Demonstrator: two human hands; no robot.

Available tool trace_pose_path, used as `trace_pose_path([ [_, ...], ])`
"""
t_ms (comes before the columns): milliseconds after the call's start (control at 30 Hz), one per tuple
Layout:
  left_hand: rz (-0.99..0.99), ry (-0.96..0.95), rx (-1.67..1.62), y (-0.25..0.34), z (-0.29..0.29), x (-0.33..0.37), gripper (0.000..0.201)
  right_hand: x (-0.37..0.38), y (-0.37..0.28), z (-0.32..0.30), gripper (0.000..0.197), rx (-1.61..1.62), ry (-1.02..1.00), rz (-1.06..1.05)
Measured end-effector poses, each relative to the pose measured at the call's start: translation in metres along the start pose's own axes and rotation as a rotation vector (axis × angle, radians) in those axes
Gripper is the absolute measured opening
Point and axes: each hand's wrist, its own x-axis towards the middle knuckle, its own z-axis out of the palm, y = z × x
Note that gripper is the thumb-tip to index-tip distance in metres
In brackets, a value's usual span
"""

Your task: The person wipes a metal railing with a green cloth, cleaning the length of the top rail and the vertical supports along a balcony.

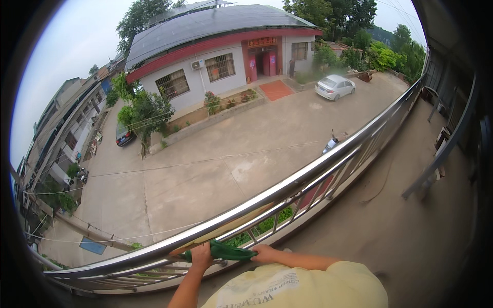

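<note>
A dark green cloth (229,251) is stretched between my two hands, just under the shiny metal railing (246,204) of a balcony. My left hand (201,256) is closed on the cloth's left part, close against the rail. The cloth's right end is gripped in my right hand (265,254), with that forearm lying across in front of my yellow shirt (308,287). Whether the cloth passes around a bar or only lies beside it, I cannot tell.
Beyond the railing lies a concrete yard (221,169) well below. A white car (335,87), a dark car (124,134) and a low house (200,66) stand there. On my right the balcony floor (354,231) runs back to a curved metal bar (447,149).
</note>
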Motion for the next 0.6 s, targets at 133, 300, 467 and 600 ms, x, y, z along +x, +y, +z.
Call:
trace_pose_path([
  [133,-0.178,-0.265,0.056,0.043,0.022,0.032,0.051,-0.003,-0.001,-0.008,0.031,0.002,0.096,-0.042],
  [300,-0.035,-0.367,0.019,0.070,0.041,0.078,0.050,-0.004,0.015,-0.019,0.032,-0.024,0.178,0.036],
  [467,0.042,-0.434,-0.208,0.060,0.051,0.097,0.047,-0.011,0.024,-0.033,0.032,0.010,0.218,0.051],
  [600,-0.021,-0.701,-0.554,0.040,0.053,0.116,0.038,-0.009,0.035,-0.030,0.030,0.057,0.232,0.037],
])
